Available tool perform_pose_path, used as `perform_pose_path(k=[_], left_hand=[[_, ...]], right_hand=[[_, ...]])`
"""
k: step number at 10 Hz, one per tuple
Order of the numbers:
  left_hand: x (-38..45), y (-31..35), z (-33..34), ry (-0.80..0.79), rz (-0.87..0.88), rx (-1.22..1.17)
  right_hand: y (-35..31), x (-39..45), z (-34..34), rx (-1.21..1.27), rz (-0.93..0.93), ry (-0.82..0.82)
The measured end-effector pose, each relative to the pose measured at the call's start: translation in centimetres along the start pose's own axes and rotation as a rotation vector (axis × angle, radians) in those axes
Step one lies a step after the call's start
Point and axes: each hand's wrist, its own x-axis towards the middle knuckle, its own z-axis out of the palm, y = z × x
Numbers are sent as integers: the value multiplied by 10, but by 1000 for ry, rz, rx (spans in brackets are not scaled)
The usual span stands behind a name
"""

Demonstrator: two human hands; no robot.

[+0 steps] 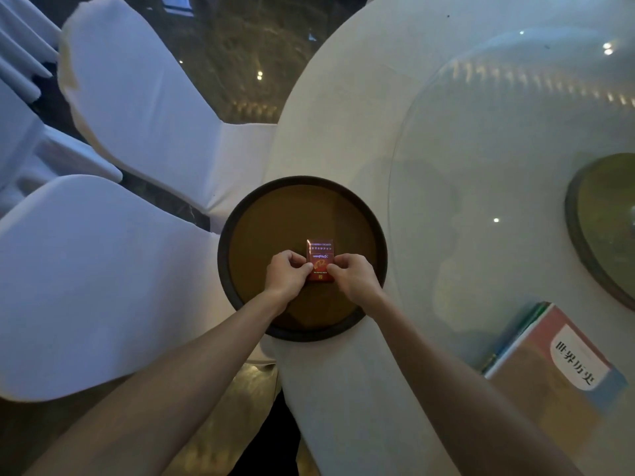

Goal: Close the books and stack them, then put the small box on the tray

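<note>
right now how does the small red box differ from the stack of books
The small red box is far smaller than the stack of books. The box lies on the round brown tray; the books rest on the glass turntable. The left hand and right hand both pinch the box, while nothing touches the books. Both lie flat, with their print upside down to the camera.

**Room around the tray**

The tray [240, 214] is bare beyond the small box [320, 257], its raised rim the only barrier. Left of it two covered chairs [113, 269] crowd close. Right of it lies clear glass, apparently flat, with stacked books [556, 365] well apart.
</note>
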Motion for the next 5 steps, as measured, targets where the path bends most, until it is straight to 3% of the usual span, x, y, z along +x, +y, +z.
perform_pose_path(k=[3,4,5], left_hand=[[-1,4,1,15,39,94],[-4,13,2,99,160,166],[-13,32,11,69,303,257]], right_hand=[[3,-6,-4,33,52,-28],[7,-13,-12,-13,30,21],[17,-27,-33,-151,-17,123]])
